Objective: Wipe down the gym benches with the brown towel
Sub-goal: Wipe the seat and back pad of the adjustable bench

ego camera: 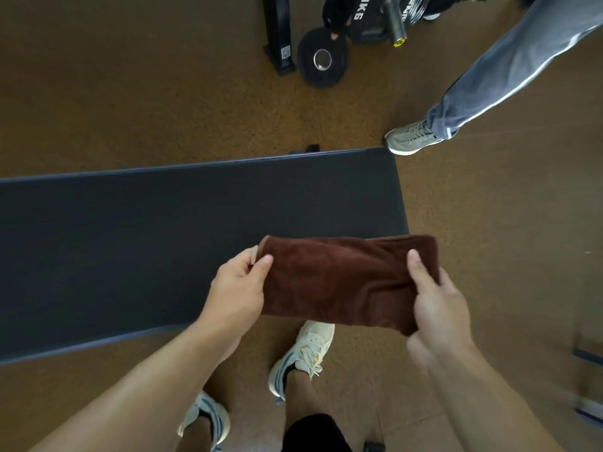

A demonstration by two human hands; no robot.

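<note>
Both hands, left hand (239, 282) and right hand (434, 298), pinch the folded brown terry towel (342, 278) by its ends, above the black padded bench (163, 230); wiping seems not begun, so next I would press it flat.

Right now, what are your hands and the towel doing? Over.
Left hand and right hand each grip an end of the brown towel. Towel held above the bench end. Someone's shoe beside the far corner.

place: gym | padded bench (195, 230) | weight plates (322, 58) | rubber floor (130, 93)
</note>
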